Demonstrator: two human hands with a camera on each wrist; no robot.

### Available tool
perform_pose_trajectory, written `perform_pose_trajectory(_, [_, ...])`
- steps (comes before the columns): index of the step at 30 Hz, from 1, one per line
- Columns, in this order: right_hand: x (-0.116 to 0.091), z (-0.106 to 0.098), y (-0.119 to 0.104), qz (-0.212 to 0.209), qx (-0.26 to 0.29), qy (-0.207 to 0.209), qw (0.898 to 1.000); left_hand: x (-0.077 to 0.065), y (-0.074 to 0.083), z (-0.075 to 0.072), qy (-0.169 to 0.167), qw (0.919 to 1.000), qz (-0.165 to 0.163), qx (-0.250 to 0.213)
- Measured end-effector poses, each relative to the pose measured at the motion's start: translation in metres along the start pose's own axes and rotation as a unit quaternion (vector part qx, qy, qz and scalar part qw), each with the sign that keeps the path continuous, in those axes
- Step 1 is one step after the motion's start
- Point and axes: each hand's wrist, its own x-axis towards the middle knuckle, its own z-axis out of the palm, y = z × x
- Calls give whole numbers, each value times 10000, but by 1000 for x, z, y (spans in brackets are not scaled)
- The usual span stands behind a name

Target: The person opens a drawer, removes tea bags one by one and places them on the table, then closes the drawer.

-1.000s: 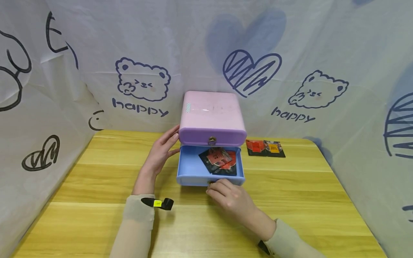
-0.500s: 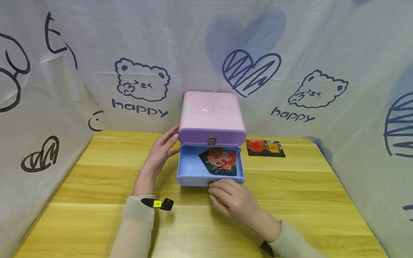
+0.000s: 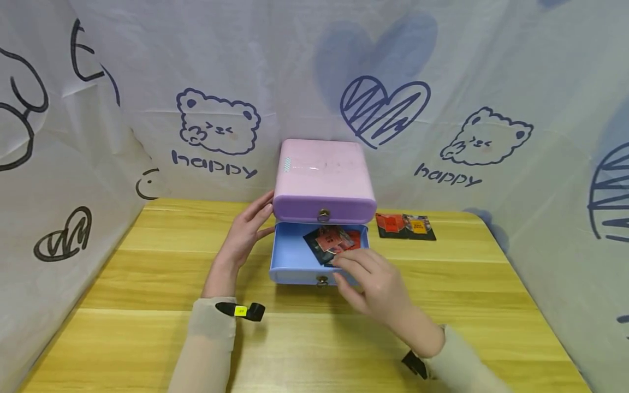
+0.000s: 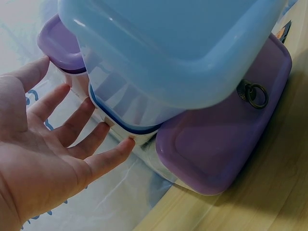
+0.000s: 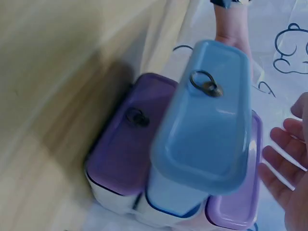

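Note:
A small drawer cabinet (image 3: 324, 169) has a pink top and a purple upper drawer. Its blue middle drawer (image 3: 290, 245) is pulled out, with a ring pull (image 3: 322, 281) on the front. Inside lie black-and-red square packets (image 3: 326, 240), overlapping on the right. My left hand (image 3: 241, 234) touches the cabinet's left side, its fingers (image 4: 103, 130) spread along the wall. Over the blue drawer's front edge hovers my right hand (image 3: 378, 286), thumb and fingers apart, fingertips above the packets and partly hiding them. No held thing shows in it.
Two more square packets (image 3: 405, 226) lie on the wooden table (image 3: 304, 338) right of the cabinet. A lower purple drawer (image 4: 207, 149) is closed beneath the blue one. A printed white cloth (image 3: 304, 71) hangs close behind.
My right hand has let go of the ring pull and moved up and right over the blue drawer's front. My left hand and the drawer have stayed in place.

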Motion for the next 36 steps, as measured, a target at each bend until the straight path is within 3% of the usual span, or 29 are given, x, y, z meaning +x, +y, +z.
perform_pose_trajectory(4, [7, -7, 7, 448, -191, -673, 9965, 0, 0, 0, -12, 10000, 17, -1])
perform_pose_trajectory(8, [17, -14, 14, 807, -429, -1455, 9851, 1, 0, 1, -36, 10000, 38, -5])
perform_pose_trajectory(12, [30, -18, 20, 1120, -580, -2303, 9649, 1, 0, 0, -48, 10000, 42, -12])
perform_pose_trajectory(19, [50, -17, 28, 1656, -498, -3524, 9198, 1, 0, 1, -68, 10000, 18, -2])
perform_pose_trajectory(22, [56, -14, 32, 1618, -470, -3805, 9093, 1, 0, 2, -53, 10000, -1, 13])
perform_pose_trajectory(28, [64, -3, 38, 1367, -388, -4172, 8976, 1, 1, 2, -42, 10000, 15, -7])
perform_pose_trajectory(36, [72, 12, 43, 1453, -509, -4892, 8585, 1, 0, 0, -25, 10000, 9, -24])
